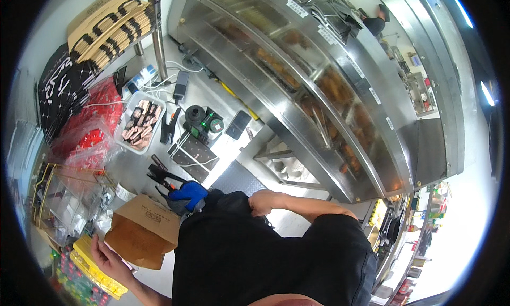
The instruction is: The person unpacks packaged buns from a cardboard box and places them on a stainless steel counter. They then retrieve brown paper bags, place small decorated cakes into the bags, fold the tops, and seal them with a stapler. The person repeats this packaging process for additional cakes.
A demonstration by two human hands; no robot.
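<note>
At the left, my left hand is held out with its fingers extended and nothing visible in it. It is beside the lower left edge of an open brown kraft paper bag, whose mouth faces my body; I cannot tell whether they touch. My right hand is curled at the waist against my black clothing, and the fingers are partly hidden. Close in front of my body lies a blue and grey object, next to a black clamp-like tool on the steel counter.
A steel warming cabinet with glass panels holds fried food. On the counter are a plastic tub of small packets, a smartphone and a black device with green lights. Folded paper bags are stacked behind. Someone stands far right.
</note>
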